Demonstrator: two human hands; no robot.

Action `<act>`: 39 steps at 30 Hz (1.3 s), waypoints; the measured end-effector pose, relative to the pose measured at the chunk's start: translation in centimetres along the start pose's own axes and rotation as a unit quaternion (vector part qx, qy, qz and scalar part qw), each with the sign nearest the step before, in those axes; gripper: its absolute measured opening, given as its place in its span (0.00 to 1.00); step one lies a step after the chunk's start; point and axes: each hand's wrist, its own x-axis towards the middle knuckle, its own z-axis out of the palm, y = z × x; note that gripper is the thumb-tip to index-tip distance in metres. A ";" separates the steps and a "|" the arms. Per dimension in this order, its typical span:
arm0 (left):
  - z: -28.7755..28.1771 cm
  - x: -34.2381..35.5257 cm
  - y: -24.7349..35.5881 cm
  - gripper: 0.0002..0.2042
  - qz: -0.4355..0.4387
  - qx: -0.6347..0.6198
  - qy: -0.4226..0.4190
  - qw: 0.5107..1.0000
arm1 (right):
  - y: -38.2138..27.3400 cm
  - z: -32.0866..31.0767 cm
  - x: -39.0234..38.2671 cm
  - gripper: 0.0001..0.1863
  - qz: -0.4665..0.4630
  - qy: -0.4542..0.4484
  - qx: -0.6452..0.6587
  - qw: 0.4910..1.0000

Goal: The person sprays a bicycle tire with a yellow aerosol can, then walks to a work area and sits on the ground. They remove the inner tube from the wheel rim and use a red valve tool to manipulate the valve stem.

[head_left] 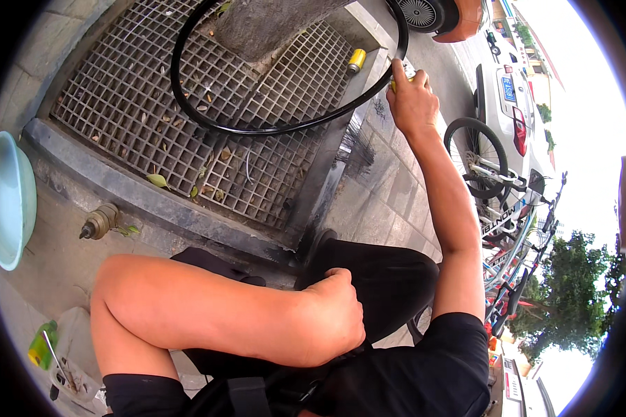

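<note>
- Two bare hands are seen, and they are placed quite differently: the right hand (414, 101) is stretched far forward, while the left hand (335, 316) is drawn across the lap
- By the right hand a small yellow object (410, 76) is grasped, just beside the black hoop (257, 131); it is mostly covered by the fingers, so its kind cannot be told
- The index finger is laid at the edge of the hoop, perhaps so that it is steadied; whether it is truly touched cannot be said with certainty
- The left hand is clenched, and no object is seen in it, though the inside of the fist is hidden; probably it is only rested there
- The hoop is found ahead of both hands: near to the right one, well apart from the left one
- Behind the hoop the metal grate (118, 90) is seen, and inside its outline the tree trunk (264, 28); whether the trunk is really encircled cannot be told, as the top is cut off
- Near the right border of the grate a yellow can (357, 60) is placed, likely for easy reach by the right hand
</note>
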 end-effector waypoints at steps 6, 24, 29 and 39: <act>-0.1 0.0 -0.4 0.12 -0.001 -0.030 -0.017 0.999 | -1.0 3.7 -2.7 0.39 -0.110 -0.123 -0.068 0.984; 1.6 -0.1 -0.6 0.16 -0.015 -0.052 -0.013 0.998 | -12.6 7.4 4.6 0.49 0.455 0.346 0.812 0.117; 1.0 0.6 -1.1 0.16 -0.014 -0.040 -0.026 0.999 | -14.1 5.7 5.0 0.46 0.317 0.380 0.839 0.227; 1.4 0.9 -0.6 0.15 -0.047 -0.069 0.003 0.997 | -17.2 1.7 5.8 0.45 0.263 0.330 0.855 0.300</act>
